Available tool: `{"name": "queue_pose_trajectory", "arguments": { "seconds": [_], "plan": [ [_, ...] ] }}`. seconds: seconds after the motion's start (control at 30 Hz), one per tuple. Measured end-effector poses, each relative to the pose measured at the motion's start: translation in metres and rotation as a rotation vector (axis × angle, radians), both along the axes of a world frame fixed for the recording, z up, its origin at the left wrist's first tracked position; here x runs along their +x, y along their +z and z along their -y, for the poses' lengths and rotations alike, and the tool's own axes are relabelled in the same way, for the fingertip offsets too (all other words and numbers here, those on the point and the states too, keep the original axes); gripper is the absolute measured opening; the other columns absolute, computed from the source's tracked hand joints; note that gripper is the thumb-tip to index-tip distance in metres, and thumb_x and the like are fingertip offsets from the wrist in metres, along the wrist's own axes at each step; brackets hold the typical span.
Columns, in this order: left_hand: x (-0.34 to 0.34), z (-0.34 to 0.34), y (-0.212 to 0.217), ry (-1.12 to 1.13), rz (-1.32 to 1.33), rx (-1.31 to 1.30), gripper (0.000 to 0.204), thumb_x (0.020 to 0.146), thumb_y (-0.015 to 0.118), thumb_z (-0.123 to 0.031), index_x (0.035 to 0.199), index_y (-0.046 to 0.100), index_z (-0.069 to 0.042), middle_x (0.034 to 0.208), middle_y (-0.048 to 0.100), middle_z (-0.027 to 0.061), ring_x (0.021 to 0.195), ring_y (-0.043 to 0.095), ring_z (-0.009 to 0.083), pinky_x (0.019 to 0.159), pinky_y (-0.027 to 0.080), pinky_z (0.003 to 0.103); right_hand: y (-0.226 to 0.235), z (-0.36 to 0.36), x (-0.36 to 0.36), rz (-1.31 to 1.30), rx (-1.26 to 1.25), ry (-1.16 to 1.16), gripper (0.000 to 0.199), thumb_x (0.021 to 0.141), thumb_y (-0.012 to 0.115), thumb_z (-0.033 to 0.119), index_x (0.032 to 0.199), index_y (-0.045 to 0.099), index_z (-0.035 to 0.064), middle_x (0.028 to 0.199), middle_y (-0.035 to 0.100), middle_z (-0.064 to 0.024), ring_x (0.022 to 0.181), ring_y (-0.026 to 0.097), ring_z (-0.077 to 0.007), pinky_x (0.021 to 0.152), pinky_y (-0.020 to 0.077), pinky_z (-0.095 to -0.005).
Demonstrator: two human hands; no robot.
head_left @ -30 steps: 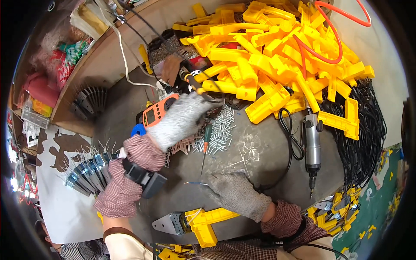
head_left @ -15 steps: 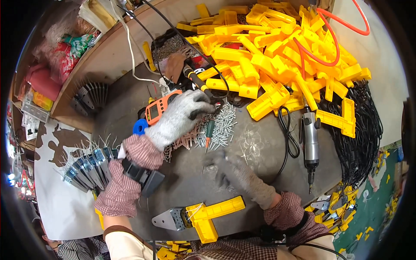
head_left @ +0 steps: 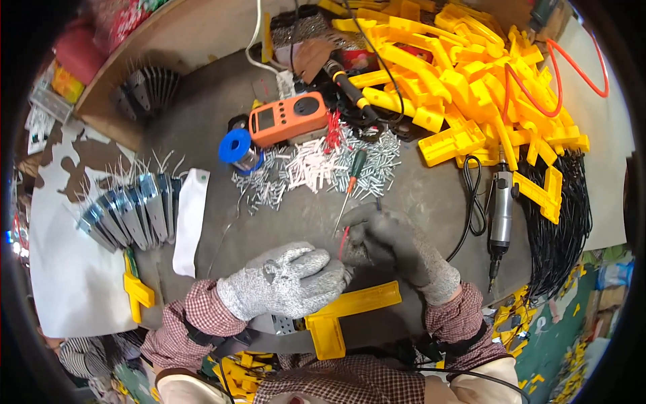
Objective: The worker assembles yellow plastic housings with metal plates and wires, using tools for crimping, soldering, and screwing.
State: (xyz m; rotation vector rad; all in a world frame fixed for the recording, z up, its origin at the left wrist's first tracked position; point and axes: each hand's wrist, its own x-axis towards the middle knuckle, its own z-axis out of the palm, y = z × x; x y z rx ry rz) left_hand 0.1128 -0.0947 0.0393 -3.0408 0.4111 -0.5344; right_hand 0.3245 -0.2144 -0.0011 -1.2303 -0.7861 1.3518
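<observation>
- Presently, left hand [head_left: 289, 279] reaches in from lower left, palm down, back of the grey glove uppermost, pointing right.
- Left fingers: bent and lying together, tips near the red tubing [head_left: 344, 244]; whether they grip anything is hidden, cannot tell.
- Right hand [head_left: 404, 249] enters from lower right, bent inward, dark-coated palm side partly showing.
- Right fingers: curled toward the left hand, just beside the tubing; closure on it cannot be told.
- Tubing: short, thin, upright in view, between the two hands.
- Yellow plastic housing [head_left: 356, 301]: on tabletop [head_left: 431, 198] below both hands, long arm slanting up to the right; perforated metal bracket [head_left: 284, 325] at its left end, partly covered by left hand.
- Green-handled screwdriver [head_left: 356, 168]: beyond the hands, handle over loose screws [head_left: 383, 158], tip toward right hand.
</observation>
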Motion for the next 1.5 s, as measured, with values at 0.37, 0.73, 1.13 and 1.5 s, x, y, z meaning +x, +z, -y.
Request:
{"name": "queue_pose_trajectory", "arguments": {
  "seconds": [0.37, 0.73, 1.13, 1.5],
  "plan": [
    [0.014, 0.035, -0.019, 0.599, 0.324, -1.477, 0.019, 0.101, 0.065, -0.014, 0.112, 0.066, 0.002, 0.103, 0.069, 0.0049, 0.095, 0.067, 0.0125, 0.084, 0.057, 0.03, 0.005, 0.003, -0.019, 0.257, 0.064, -0.024, 0.024, 0.103, 0.06, 0.019, 0.118, 0.063, 0.0017, 0.102, 0.067, -0.0034, 0.094, 0.062, -0.0102, 0.081, 0.0518, -0.0272],
    [0.005, 0.041, -0.022, 0.731, -0.042, -1.938, 0.018, 0.097, 0.07, -0.008, 0.109, 0.066, 0.004, 0.099, 0.074, 0.01, 0.092, 0.072, 0.0142, 0.083, 0.059, 0.027, 0.018, 0.007, -0.025, 0.172, -0.097, 0.051, 0.017, 0.1, 0.066, 0.015, 0.112, 0.063, 0.0034, 0.091, 0.063, -0.002, 0.079, 0.059, -0.0079, 0.072, 0.0505, -0.024],
    [-0.006, 0.055, -0.033, 0.708, 0.287, -1.634, 0.012, 0.096, 0.069, -0.003, 0.107, 0.073, 0.002, 0.096, 0.072, 0.0066, 0.091, 0.067, 0.0113, 0.082, 0.055, 0.025, 0.001, 0.007, -0.033, 0.884, 0.403, -0.023, 0.016, 0.09, 0.072, 0.013, 0.104, 0.07, 0.0063, 0.09, 0.068, -0.0129, 0.081, 0.07, -0.0287, 0.07, 0.054, -0.0387],
    [-0.035, 0.083, -0.035, 0.677, 0.309, -1.556, 0.018, 0.096, 0.066, -0.003, 0.113, 0.064, 0.004, 0.106, 0.071, 0.0108, 0.097, 0.07, 0.0149, 0.087, 0.057, 0.028, 0.0, 0.016, -0.04, 0.842, 0.335, 0.157, 0.017, 0.09, 0.075, 0.012, 0.106, 0.07, 0.0075, 0.09, 0.068, -0.0106, 0.079, 0.07, -0.023, 0.067, 0.0532, -0.0321]
  ]
}}
